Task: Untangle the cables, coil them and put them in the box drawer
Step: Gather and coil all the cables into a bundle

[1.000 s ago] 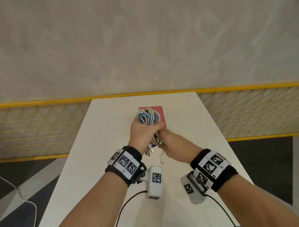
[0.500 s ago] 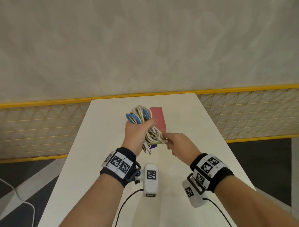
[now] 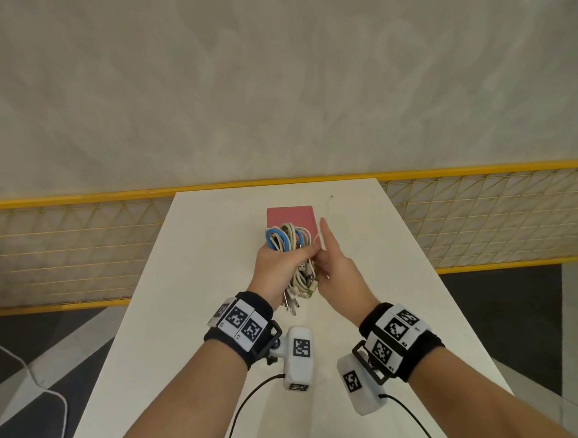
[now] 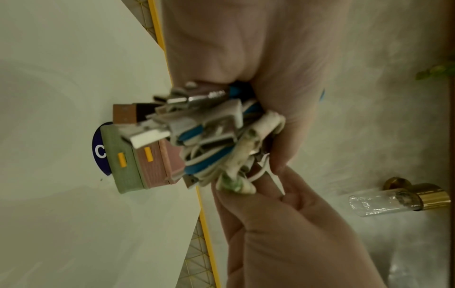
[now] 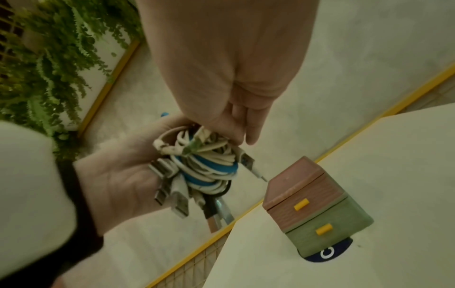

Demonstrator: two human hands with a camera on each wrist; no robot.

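Above the tabletop (image 3: 195, 281), the left hand (image 3: 277, 269) fists the coiled cables (image 3: 288, 238) just before the box (image 3: 291, 215). Left-wrist view: fingers (image 4: 268, 187) of the right hand (image 4: 295, 243) pinch a white strand (image 4: 259, 174); tugging could unravel the coil. Right-wrist view: both drawers (image 5: 307, 204) look closed.

A long white table (image 3: 213, 248) stands end-on to a pale, mottled plaster wall (image 3: 287, 86), which is edged by a yellow-framed mesh railing (image 3: 64, 242). A white cord (image 3: 19, 362) trails across the dark, pale-banded floor (image 3: 495, 310). Green foliage (image 5: 49, 68) hangs nearby in soft, even light.
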